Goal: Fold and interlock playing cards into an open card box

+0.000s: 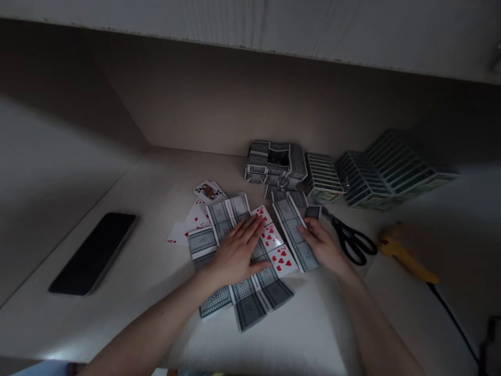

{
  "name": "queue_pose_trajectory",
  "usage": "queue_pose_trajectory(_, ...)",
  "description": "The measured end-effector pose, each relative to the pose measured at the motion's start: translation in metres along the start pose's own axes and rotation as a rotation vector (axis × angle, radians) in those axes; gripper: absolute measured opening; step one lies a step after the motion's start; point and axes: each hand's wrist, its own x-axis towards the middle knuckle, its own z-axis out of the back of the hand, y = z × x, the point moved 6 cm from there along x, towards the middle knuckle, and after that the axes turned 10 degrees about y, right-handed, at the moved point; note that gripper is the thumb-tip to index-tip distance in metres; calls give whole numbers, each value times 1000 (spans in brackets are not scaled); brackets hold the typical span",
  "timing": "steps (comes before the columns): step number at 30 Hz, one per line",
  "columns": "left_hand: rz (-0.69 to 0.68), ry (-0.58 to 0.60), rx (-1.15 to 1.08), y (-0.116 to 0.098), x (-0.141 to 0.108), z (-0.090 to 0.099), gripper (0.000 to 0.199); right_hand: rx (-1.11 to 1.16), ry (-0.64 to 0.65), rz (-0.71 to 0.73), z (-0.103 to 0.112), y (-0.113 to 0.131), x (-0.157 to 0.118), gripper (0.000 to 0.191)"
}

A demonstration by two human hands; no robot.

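My left hand lies flat, fingers stretched out, on a sheet of joined playing cards with dark patterned backs. Beside its fingertips, a row of red heart cards shows face up along the sheet's right side. My right hand grips the right edge of a strip of joined playing cards, back side up, next to that row. Part of the strip's edge is hidden by my fingers. Loose cards, a queen on top, lie beyond the sheet to the left.
A black phone lies at left. Black-handled scissors and a yellow glue gun with a cord are at right. Behind stand a box-like card structure and stepped card structures. A shelf edge hangs overhead.
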Motion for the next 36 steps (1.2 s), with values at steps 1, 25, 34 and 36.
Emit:
queue_pose_trajectory(1, -1, -3, -2, 0, 0, 0, 80, 7, 0, 4, -1, 0, 0, 25)
queue_pose_trajectory(25, 4, 14, -5, 0, 0, 0, 77, 18, -68, 25, 2, -4, 2, 28)
queue_pose_trajectory(34, 3, 9, -8, 0, 0, 0, 76, 36, -41, -15, 1, -5, 1, 28)
queue_pose_trajectory(36, 4, 6, -8, 0, 0, 0, 77, 46, -32, -8, -1, -4, 1, 28)
